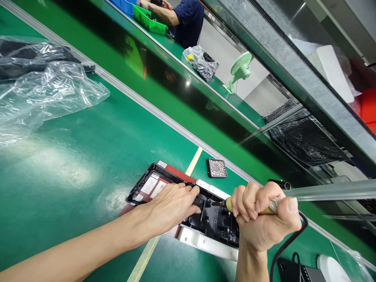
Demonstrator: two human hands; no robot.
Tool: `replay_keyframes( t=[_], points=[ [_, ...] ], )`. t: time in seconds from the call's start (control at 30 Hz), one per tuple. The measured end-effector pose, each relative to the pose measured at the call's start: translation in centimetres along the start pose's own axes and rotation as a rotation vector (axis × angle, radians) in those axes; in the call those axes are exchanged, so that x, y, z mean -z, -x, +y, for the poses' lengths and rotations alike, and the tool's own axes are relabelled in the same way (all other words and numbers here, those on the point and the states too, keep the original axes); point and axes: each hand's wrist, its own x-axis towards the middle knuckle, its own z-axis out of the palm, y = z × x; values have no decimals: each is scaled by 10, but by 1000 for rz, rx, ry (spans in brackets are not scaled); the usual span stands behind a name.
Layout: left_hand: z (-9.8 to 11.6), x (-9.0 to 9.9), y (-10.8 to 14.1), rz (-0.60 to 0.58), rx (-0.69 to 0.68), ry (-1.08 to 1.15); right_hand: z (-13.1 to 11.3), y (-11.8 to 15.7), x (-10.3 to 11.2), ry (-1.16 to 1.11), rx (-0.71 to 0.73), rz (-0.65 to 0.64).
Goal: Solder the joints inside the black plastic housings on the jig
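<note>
A black plastic housing [211,221] lies across the lower middle, in a white fixture [202,242]. My left hand [173,203] rests on it, fingers bent and pressing on a black part near its middle; what the fingertips pinch, if anything, is hidden. In my right hand [258,211] is a corded tool [228,204] with a yellowish handle, fingers wrapped round it. Its thin metal tip points left and reaches the black part beside my left fingertips. A black frame with white labels [149,185] extends left of my left hand, over a dark red board [173,171].
A small black tray of metal screws [217,168] stands behind the housing. Clear plastic bags [55,90] lie at left. A metal rail [141,100] edges the green table. Across the conveyor, a person [189,21] works beside a green bin [149,20]. The tool's cable [289,239] hangs at right.
</note>
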Motion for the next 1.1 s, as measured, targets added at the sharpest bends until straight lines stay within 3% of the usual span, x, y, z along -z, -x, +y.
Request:
replay_keyframes(
  t=[0.33, 0.57, 0.8, 0.97, 1.1],
  points=[
    [2, 2, -2, -23, 20, -25, -5, -6, 23, -66, -47, -317],
    [6, 8, -4, -71, 50, -30, -3, -7, 19, -30, -39, -179],
    [4, 9, -4, -74, 54, -35, -16, -4, 19, 0, 70, -187],
    [3, 9, -3, -76, 32, -27, -39, 3, 42, 28, 191, -42],
    [4, 13, -3, -92, 43, -37, -54, 15, 73, 56, 227, -23]
  ],
)
